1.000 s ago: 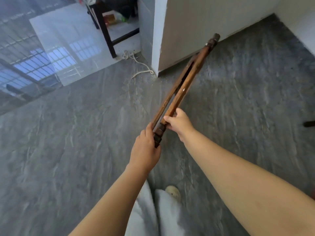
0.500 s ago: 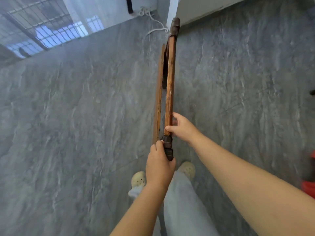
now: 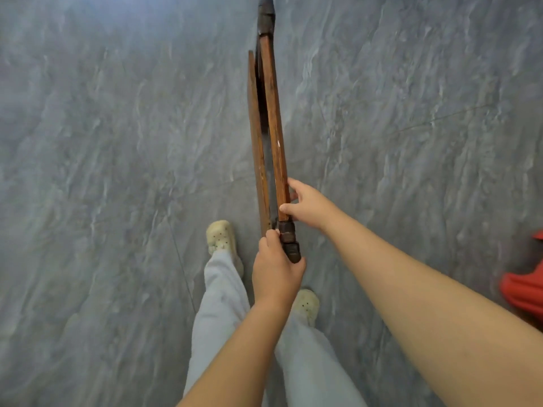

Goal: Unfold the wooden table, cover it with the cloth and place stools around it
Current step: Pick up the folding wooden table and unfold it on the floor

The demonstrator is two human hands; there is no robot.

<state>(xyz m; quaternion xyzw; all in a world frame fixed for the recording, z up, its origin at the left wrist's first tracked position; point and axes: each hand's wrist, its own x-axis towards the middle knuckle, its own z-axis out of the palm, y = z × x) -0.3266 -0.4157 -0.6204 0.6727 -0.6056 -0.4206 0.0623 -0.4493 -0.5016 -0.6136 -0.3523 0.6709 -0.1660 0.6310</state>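
One folded wooden table is held edge-up above the grey floor. The left hand grips its dark near end and the right hand grasps its rail. Two pale shoes below, one red thing at the right.

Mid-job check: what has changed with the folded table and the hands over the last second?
The folded brown wooden table has swung from slanting up to the right to pointing straight ahead over the grey floor. Nothing was taken or let go: the left hand still grips its dark near end, and the right hand grips the rail just above. The table remains folded.
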